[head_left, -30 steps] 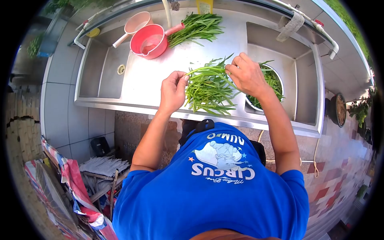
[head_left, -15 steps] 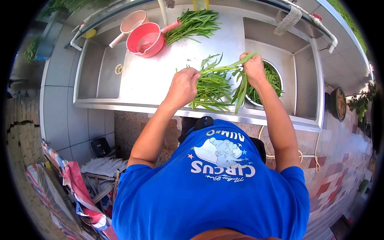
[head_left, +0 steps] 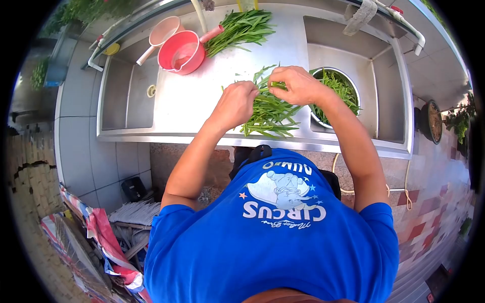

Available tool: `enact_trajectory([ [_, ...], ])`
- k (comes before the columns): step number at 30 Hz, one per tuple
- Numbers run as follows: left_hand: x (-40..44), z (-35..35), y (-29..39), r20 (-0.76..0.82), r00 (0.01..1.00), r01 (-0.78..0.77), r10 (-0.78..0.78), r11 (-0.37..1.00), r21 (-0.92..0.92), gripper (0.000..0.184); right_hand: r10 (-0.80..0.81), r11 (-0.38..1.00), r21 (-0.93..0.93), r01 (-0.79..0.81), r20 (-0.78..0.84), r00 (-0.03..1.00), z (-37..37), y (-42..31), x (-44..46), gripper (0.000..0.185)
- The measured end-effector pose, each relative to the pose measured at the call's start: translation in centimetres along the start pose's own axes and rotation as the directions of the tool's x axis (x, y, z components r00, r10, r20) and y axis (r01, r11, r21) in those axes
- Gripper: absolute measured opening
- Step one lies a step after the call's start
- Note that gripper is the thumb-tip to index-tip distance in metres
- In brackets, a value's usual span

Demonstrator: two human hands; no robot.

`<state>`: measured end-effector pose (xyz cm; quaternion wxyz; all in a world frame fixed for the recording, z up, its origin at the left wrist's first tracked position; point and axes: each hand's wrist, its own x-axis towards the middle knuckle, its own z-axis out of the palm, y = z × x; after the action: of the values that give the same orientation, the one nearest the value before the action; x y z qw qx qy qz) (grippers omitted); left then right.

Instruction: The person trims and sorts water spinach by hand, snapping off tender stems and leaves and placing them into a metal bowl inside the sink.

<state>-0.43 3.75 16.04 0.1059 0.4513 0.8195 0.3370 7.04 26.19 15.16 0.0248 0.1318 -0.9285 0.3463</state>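
My left hand (head_left: 235,106) is closed in a pinch on water spinach stems, at the left side of a loose pile of water spinach (head_left: 273,117) on the steel counter (head_left: 187,106). Close beside it, over the pile, my right hand (head_left: 299,86) is closed too, with a bit of green stem showing between thumb and fingers. To the right, a round metal pot (head_left: 315,120) sits in the right sink basin with pieces of greens (head_left: 339,91) inside. Further back on the counter lies a second bunch of water spinach (head_left: 242,31).
A red dipper (head_left: 183,52) and a paler pink dipper (head_left: 164,30) stand at the back left, beside the left sink basin (head_left: 124,106). A grey cloth (head_left: 360,19) hangs over the rail at the back right. The counter's front edge (head_left: 217,140) runs close to my body.
My right hand has moved left from beside the pot to just next to my left hand. The long stems stretched between the hands no longer show. My left hand has barely moved.
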Motion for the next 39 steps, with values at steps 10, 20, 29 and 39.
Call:
enact_trajectory([
  [10,-0.1,0.3,0.1,-0.039,0.993,0.103,-0.114,0.973,-0.207,0.015,0.517,0.412,0.905,-0.104,-0.138,0.845,3.4,2.0,-0.6,0.016],
  [20,-1.1,1.7,-1.9,0.008,0.958,0.266,-0.286,0.88,-0.395,0.017,0.223,0.768,0.591,-0.246,0.113,0.968,4.4,0.8,-1.7,0.016],
  [29,-2.1,5.0,-1.5,-0.004,0.928,0.298,-0.373,0.748,-0.593,0.014,0.378,0.604,0.732,-0.315,0.084,0.922,8.0,1.6,-2.8,0.014],
  [39,-2.1,8.2,-0.9,-0.286,0.871,0.162,-0.399,0.783,-0.601,0.013,0.742,0.318,0.869,-0.38,0.021,0.67,4.4,4.1,-5.1,0.016],
])
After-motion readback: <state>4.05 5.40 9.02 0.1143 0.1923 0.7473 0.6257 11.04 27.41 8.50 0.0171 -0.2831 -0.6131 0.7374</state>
